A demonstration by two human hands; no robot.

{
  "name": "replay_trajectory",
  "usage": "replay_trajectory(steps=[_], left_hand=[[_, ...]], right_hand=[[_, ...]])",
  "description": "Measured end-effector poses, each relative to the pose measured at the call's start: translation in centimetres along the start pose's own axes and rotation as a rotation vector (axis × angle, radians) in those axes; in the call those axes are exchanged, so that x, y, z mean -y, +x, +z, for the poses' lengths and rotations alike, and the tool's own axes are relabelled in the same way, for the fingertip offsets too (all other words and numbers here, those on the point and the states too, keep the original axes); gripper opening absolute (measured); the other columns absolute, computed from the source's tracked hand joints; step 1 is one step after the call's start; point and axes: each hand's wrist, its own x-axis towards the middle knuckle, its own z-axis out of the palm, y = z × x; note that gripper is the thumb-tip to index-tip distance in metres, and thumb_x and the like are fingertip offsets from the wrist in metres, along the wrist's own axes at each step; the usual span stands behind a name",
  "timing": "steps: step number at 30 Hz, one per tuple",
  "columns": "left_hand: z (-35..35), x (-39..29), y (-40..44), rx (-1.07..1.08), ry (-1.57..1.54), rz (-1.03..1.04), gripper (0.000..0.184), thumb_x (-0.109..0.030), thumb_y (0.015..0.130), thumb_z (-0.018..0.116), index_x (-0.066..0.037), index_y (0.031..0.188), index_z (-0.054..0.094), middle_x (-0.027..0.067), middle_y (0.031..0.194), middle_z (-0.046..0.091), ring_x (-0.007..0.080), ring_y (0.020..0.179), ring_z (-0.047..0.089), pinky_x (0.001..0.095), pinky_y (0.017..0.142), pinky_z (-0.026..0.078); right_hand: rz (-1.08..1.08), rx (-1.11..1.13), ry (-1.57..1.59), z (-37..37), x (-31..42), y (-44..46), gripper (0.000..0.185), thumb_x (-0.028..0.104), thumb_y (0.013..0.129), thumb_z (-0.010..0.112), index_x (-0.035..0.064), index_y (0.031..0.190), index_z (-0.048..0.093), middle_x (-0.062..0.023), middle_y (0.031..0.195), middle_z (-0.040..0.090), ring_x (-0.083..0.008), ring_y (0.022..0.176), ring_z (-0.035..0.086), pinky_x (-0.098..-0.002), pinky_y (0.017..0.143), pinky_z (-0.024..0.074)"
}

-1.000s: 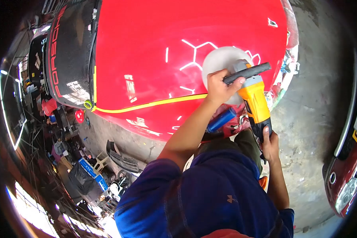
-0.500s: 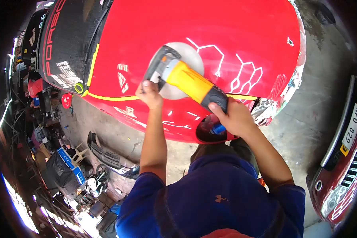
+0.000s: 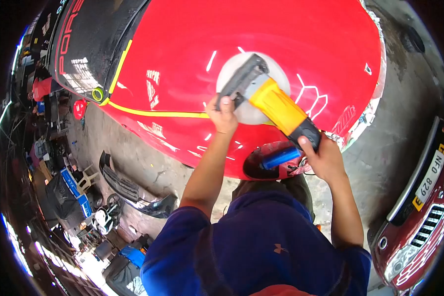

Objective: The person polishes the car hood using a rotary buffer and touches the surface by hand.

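A yellow and black car polisher [image 3: 276, 103] with a round white pad [image 3: 227, 71] rests over the glossy red car hood [image 3: 197, 29]. My left hand [image 3: 223, 114] grips its black front handle. Around the black rear end of the polisher body, my right hand [image 3: 325, 157] is closed. Yellow masking tape [image 3: 158, 114] runs along the seam between hood and fender, passing beneath the pad. Below the polisher, a blue cylinder [image 3: 281, 158] lies in the dark headlight opening [image 3: 254, 165] of the fender.
A roll of yellow tape [image 3: 97, 94] sits by the windshield [image 3: 91, 49]. Crumpled masking paper [image 3: 367, 116] covers the car's front. A detached bumper [image 3: 128, 187] lies on the concrete floor at left. Another dark red vehicle [image 3: 419, 237] stands at right.
Both hands have carried the polisher to the right across the hood, toward the car's front. More of the blue cylinder shows. The view has shifted slightly.
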Motion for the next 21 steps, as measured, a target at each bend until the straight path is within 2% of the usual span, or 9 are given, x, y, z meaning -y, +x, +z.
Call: replay_trajectory(steps=[2, 4, 8, 9, 16, 19, 21], left_hand=[[1.3, 1.4, -1.5, -0.052, 0.099, -0.018, 0.057, -0.052, 0.09, 0.074, -0.004, 0.068, 0.051, -0.0046, 0.065, 0.045, 0.0075, 0.064, 0.04, 0.0285, 0.054, 0.03], [3.1, 1.0, -2.4, 0.006, 0.096, -0.019, 0.057, -0.051, 0.09, 0.075, -0.004, 0.069, 0.051, -0.004, 0.064, 0.045, 0.0072, 0.063, 0.041, 0.0287, 0.053, 0.031], [6.1, 1.0, -4.3, 0.04, 0.085, -0.02, 0.058, -0.053, 0.089, 0.076, -0.004, 0.068, 0.052, -0.0038, 0.063, 0.045, 0.0069, 0.062, 0.041, 0.0287, 0.053, 0.032], [7.4, 0.1, -4.5, 0.04, 0.106, 0.007, 0.059, -0.053, 0.089, 0.076, -0.004, 0.067, 0.052, -0.0038, 0.062, 0.045, 0.0069, 0.062, 0.041, 0.0288, 0.053, 0.032], [13.0, 0.6, -6.9, 0.128, 0.162, 0.023, 0.06, -0.051, 0.087, 0.079, -0.004, 0.065, 0.049, -0.0022, 0.058, 0.042, 0.0077, 0.057, 0.039, 0.0299, 0.049, 0.031], [15.2, 1.5, -8.1, 0.203, 0.204, 0.036, 0.059, -0.049, 0.086, 0.08, -0.004, 0.064, 0.049, -0.0001, 0.056, 0.042, 0.009, 0.055, 0.04, 0.0313, 0.048, 0.032], [16.9, 1.9, -8.8, 0.259, 0.249, 0.054, 0.057, -0.045, 0.084, 0.081, -0.004, 0.062, 0.049, 0.0036, 0.054, 0.043, 0.0116, 0.052, 0.041, 0.033, 0.047, 0.033]], right_hand=[[-0.044, -0.075, 0.035, -0.2, -2.0, -0.6, 0.079, 0.069, 0.09, 0.061, -0.0087, 0.1, 0.065, -0.0271, 0.077, 0.069, -0.0448, 0.082, 0.072, -0.0504, 0.075, 0.0548], [-0.086, -0.157, 0.031, -0.5, -3.9, -1.1, 0.078, 0.069, 0.09, 0.062, -0.0087, 0.1, 0.065, -0.026, 0.075, 0.069, -0.0439, 0.079, 0.072, -0.05, 0.074, 0.0545], [-0.008, -0.153, 0.055, -1.4, -6.8, -2.2, 0.078, 0.069, 0.09, 0.064, -0.0084, 0.099, 0.065, -0.0241, 0.07, 0.066, -0.0414, 0.074, 0.071, -0.0482, 0.071, 0.0535], [0.042, -0.097, 0.028, -2.2, -6.6, -2.7, 0.064, 0.055, 0.096, 0.065, -0.008, 0.105, 0.065, -0.0229, 0.079, 0.068, -0.0348, 0.077, 0.069, -0.0443, 0.075, 0.0524], [0.056, -0.213, 0.085, -3.3, -12.3, -4.2, 0.072, 0.062, 0.094, 0.063, -0.0101, 0.097, 0.065, -0.0224, 0.075, 0.067, -0.0306, 0.072, 0.067, -0.0443, 0.072, 0.0518], [0.089, -0.246, 0.107, -3.4, -15.2, -5.0, 0.074, 0.064, 0.09, 0.067, -0.0099, 0.098, 0.066, -0.0259, 0.076, 0.069, -0.0391, 0.075, 0.071, -0.0458, 0.071, 0.0533], [0.138, -0.251, 0.15, -3.5, -16.8, -5.7, 0.074, 0.063, 0.09, 0.067, -0.0099, 0.097, 0.066, -0.0244, 0.075, 0.068, -0.0356, 0.072, 0.07, -0.0454, 0.07, 0.0529]])
